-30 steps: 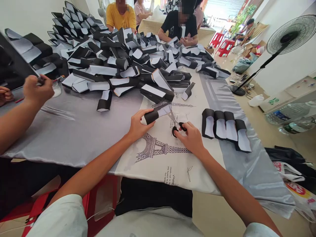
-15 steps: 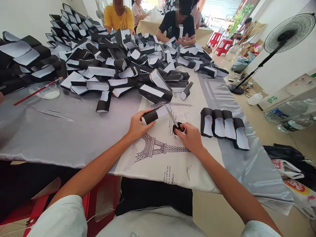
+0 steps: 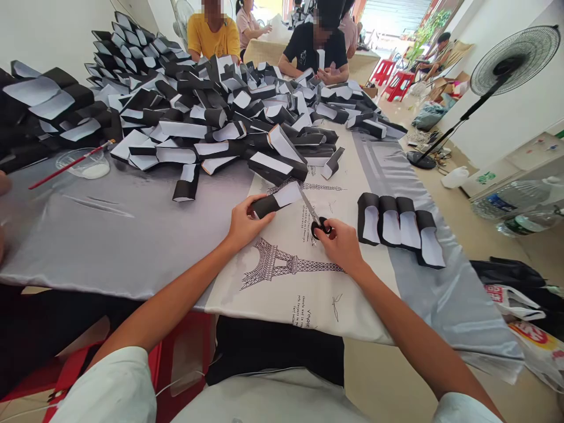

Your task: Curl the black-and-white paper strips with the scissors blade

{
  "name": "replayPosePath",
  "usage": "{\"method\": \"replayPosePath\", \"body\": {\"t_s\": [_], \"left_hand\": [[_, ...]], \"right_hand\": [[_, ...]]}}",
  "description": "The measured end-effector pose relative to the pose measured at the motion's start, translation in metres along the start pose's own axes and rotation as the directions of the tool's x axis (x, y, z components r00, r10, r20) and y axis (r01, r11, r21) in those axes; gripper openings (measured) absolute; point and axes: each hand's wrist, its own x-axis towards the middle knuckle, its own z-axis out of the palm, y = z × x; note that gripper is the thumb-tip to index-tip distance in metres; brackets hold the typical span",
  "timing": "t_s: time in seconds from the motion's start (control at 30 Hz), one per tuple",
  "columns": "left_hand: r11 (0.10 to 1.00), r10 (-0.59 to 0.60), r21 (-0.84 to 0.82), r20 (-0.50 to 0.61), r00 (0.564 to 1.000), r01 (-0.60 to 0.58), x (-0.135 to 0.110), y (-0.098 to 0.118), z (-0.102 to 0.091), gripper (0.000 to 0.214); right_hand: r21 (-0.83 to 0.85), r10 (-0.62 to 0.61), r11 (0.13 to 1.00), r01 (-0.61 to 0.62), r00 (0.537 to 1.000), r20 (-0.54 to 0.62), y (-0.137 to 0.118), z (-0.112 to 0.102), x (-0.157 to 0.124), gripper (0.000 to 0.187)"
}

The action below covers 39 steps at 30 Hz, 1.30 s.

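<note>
At the far left, a bit of another person's hand (image 3: 2, 183) shows at the edge. Near it are a paintbrush with a red handle (image 3: 70, 166) and a clear plastic bowl (image 3: 82, 163) with white stuff in it. They sit on a tabletop (image 3: 132, 247) with a shiny grey cloth. Behind them is a big heap of folded black and white paper pieces (image 3: 207, 111). A person in a yellow shirt (image 3: 214, 32) sits past the heap.

The left hand (image 3: 249, 223) is closed on a paper strip (image 3: 271, 205), black at one end and white at the other. The strip is up off the cloth. The scissors (image 3: 311, 210) point at its white end, and their tips are just beside it. The right hand (image 3: 343, 247) is closed on the black scissor loops.

Under the hands is a drawing of the Eiffel Tower (image 3: 273, 264), with tiny writing near it that I cannot read. To the right, a row of four paper pieces (image 3: 399, 226) lies on the cloth. Past them stands a black fan (image 3: 513, 59).
</note>
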Motion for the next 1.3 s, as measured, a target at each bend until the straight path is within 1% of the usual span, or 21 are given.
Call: {"method": "replayPosePath", "body": {"t_s": [0.07, 0.17, 0.27, 0.37, 0.5, 0.67, 0.83, 0.97, 1.1, 1.3], "left_hand": [[0.997, -0.028, -0.073, -0.01, 1.0, 0.027, 0.0008, -0.0005, 0.0011, 0.054], [0.977, -0.104, -0.19, -0.004, 0.995, 0.101, 0.0017, -0.001, 0.0028, 0.056], [0.964, -0.138, -0.229, 0.012, 0.99, 0.137, 0.0025, -0.0032, 0.0036, 0.058], [0.972, -0.115, -0.206, 0.003, 0.993, 0.113, 0.003, -0.0054, 0.0036, 0.056], [0.979, -0.089, -0.183, 0.013, 0.996, 0.09, 0.0028, -0.0048, 0.003, 0.054], [0.981, -0.08, -0.176, 0.011, 0.997, 0.081, 0.0024, -0.0022, 0.0031, 0.052], [0.985, -0.079, -0.151, 0.015, 0.997, 0.08, 0.0022, -0.0022, 0.0033, 0.052], [0.994, -0.066, -0.084, 0.007, 0.998, 0.067, 0.0015, -0.0033, 0.0025, 0.052], [0.999, -0.031, -0.03, -0.026, 0.999, 0.03, 0.001, -0.0052, 0.0017, 0.052], [0.999, -0.04, -0.02, -0.025, 0.999, 0.039, 0.0006, -0.0044, 0.0006, 0.053]], "right_hand": [[0.011, 0.03, 0.999, -0.03, 1.0, -0.004, -0.0003, -0.0001, 0.0002, 0.029], [0.003, 0.034, 0.999, -0.034, 0.999, 0.004, -0.0015, -0.0005, 0.0, 0.027], [-0.014, 0.033, 0.999, -0.033, 0.999, 0.029, -0.0036, -0.0007, -0.0016, 0.026], [-0.03, 0.022, 0.999, -0.021, 0.999, 0.032, -0.0063, -0.0003, -0.0042, 0.025], [-0.028, 0.01, 1.0, -0.009, 1.0, 0.029, -0.0071, -0.0002, -0.0058, 0.031], [-0.038, 0.033, 0.999, -0.029, 0.996, 0.082, -0.001, -0.0025, -0.0035, 0.025], [-0.015, 0.049, 0.999, -0.048, 0.997, 0.054, 0.0011, -0.0029, -0.002, 0.027], [0.01, 0.011, 1.0, -0.012, 0.998, 0.058, -0.0006, -0.0008, -0.0027, 0.027], [-0.026, -0.001, 1.0, 0.002, 0.999, 0.038, -0.0032, 0.0002, -0.0047, 0.028], [-0.084, 0.008, 0.996, -0.005, 0.999, 0.032, -0.0079, -0.0013, -0.0063, 0.03]]}}
